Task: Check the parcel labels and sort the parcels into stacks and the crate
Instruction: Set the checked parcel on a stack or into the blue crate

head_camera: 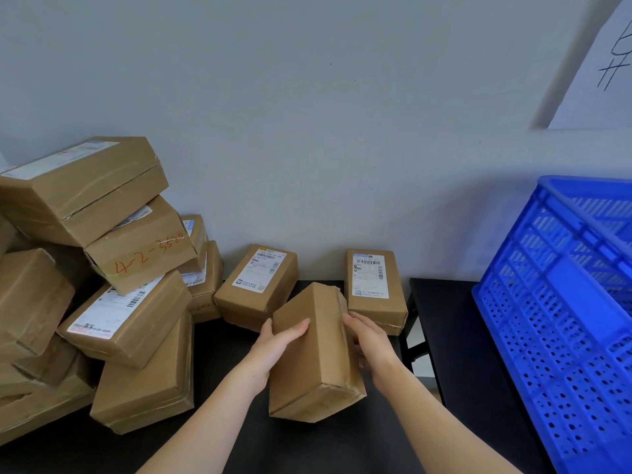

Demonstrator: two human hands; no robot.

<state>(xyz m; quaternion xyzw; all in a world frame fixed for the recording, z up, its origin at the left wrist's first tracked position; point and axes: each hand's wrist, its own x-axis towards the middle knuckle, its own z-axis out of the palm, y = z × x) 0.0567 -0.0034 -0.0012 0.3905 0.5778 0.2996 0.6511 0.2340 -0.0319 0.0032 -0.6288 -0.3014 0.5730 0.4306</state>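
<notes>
I hold a small brown cardboard parcel [309, 357] tilted above the black table [260, 439], with no label on the faces turned to me. My left hand [273, 350] grips its left side, fingers curled over the top face. My right hand [369, 343] grips its right side. Two labelled parcels lie flat by the wall behind it: one [256, 285] to the left, one [374, 289] to the right. A blue plastic crate [561, 309] stands at the right.
A loose heap of several brown parcels [102, 268] fills the table's left side, one marked in red handwriting. A gap separates this table from a second black table [455, 336] under the crate. A white paper sheet [602, 63] hangs on the wall, upper right.
</notes>
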